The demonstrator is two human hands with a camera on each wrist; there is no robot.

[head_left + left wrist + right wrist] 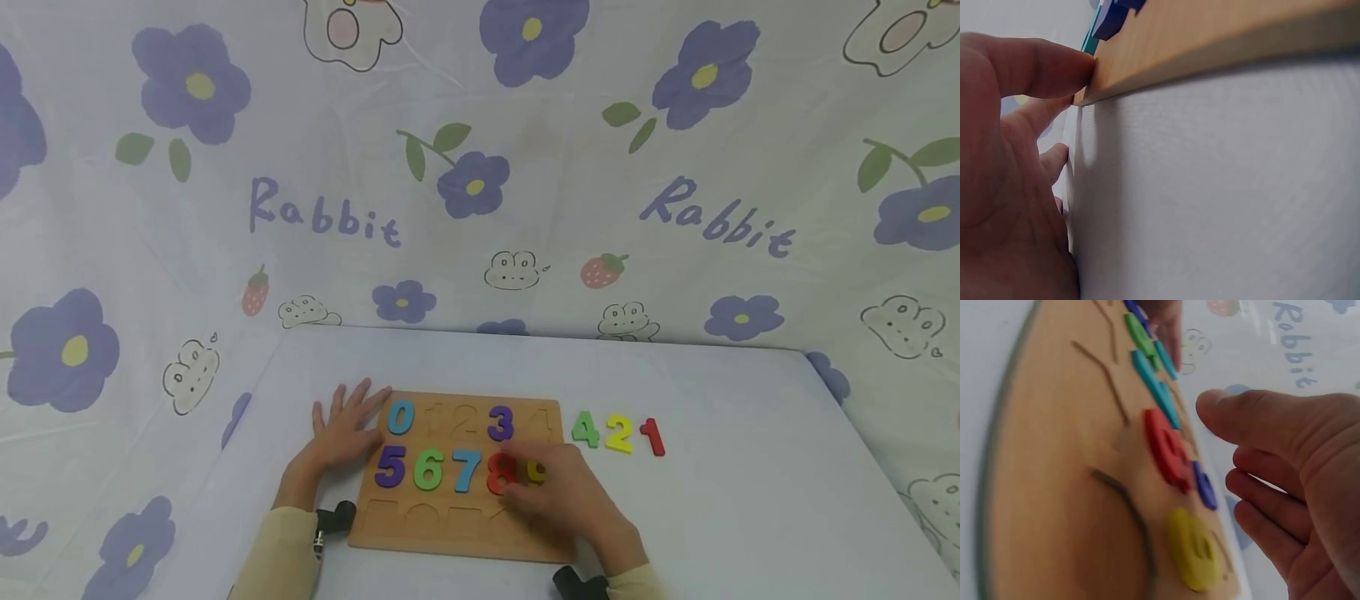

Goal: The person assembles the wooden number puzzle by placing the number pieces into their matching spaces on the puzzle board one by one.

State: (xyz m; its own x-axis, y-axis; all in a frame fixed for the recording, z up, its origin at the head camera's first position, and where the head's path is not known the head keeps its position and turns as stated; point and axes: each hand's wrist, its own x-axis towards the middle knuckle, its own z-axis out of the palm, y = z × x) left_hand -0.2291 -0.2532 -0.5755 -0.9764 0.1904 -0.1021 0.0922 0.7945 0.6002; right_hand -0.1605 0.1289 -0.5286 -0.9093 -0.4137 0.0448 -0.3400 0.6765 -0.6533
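A wooden number board (pixel 408 540) lies on the table. My left hand (pixel 341 442) is at its left side, fingers spread, with the thumb (pixel 1054 69) touching the edge in the left wrist view. Over the board's right part hovers my right hand (pixel 562 492), thumb apart from the loosely bent fingers and nothing between them. It is close to the red 8 (pixel 1163 447) and partly hides the yellow 9 (pixel 1188 550) in the head view. The blue 0 (pixel 392 417) and purple 3 (pixel 507 423) sit in the top row, among bare outlines of 1, 2 and 4.
Right of the board, the green 4 (pixel 587 431), yellow 2 (pixel 619 435) and red 1 (pixel 654 437) lie in a row on the white table (pixel 750 483). The purple 5 (pixel 392 479), green 6 (pixel 427 483) and blue 7 (pixel 467 471) fill the middle row.
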